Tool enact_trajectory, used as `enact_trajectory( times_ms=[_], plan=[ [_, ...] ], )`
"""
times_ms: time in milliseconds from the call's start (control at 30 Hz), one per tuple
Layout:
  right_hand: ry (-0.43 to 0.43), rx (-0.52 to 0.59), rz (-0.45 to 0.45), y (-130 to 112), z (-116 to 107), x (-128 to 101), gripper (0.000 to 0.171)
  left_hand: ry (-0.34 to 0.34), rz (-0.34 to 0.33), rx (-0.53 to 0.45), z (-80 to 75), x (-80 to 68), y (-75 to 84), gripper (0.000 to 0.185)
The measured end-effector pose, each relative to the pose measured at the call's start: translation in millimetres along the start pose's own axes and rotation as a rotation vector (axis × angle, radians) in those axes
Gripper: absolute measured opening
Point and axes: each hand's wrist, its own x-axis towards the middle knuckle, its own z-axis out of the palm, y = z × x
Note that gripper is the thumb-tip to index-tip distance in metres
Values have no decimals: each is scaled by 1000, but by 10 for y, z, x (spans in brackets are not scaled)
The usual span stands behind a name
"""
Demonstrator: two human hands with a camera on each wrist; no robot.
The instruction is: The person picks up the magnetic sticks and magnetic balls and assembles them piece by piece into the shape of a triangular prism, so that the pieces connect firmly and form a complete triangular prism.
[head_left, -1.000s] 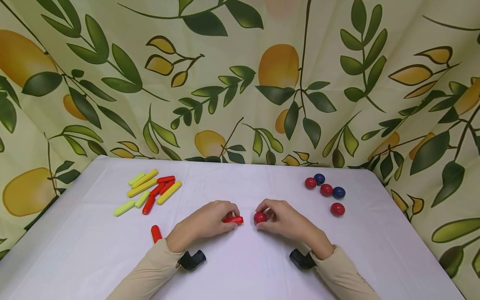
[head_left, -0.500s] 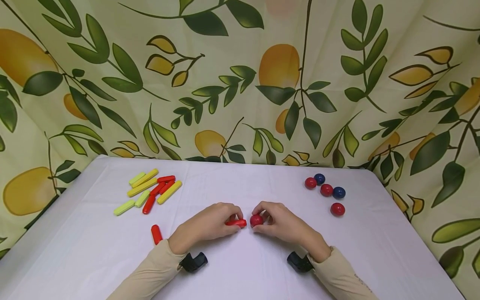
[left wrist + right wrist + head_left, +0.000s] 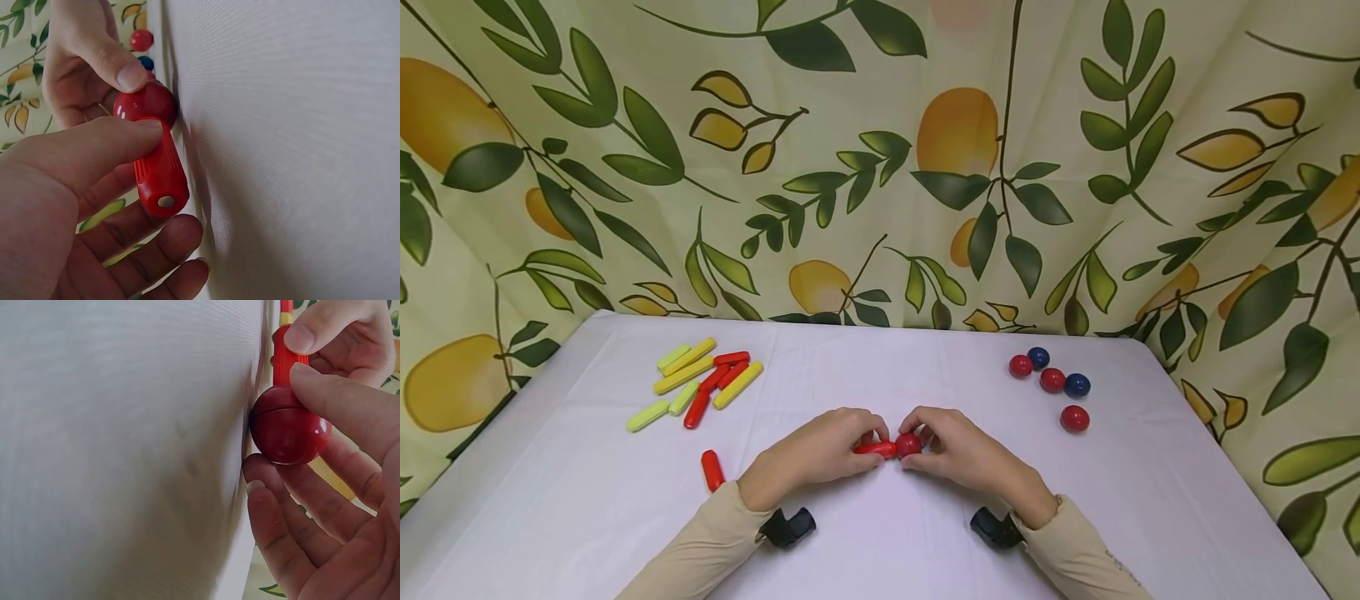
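My left hand [image 3: 820, 454] pinches a short red stick [image 3: 875, 449] low over the white table [image 3: 880, 533]. My right hand [image 3: 958, 454] pinches a red ball [image 3: 907, 444]. The stick's end touches the ball between the two hands. In the left wrist view the red stick [image 3: 159, 175] shows a small metal dot on its near end, and the red ball [image 3: 147, 103] sits at its far end. In the right wrist view the red ball [image 3: 289, 425] fills the middle, with the red stick [image 3: 284, 356] behind it.
A pile of yellow, light green and red sticks [image 3: 700, 383] lies at the back left. One red stick [image 3: 711, 470] lies alone beside my left forearm. Red and blue balls [image 3: 1052, 382] sit at the back right. A leaf-print curtain [image 3: 880, 158] closes the back and sides.
Both hands have moved toward each other. The gap between the red stick and the red ball has closed, and they now touch.
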Motion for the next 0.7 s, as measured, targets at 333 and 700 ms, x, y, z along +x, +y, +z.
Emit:
enact_trajectory(
  times_ms=[333,700],
  plan=[
    [36,-13,-10,7,23,2,28,20,9,17,8,-3,-4,19],
    [23,-21,7,4,25,5,31,50,25,36,7,-2,-20,18]
  ],
)
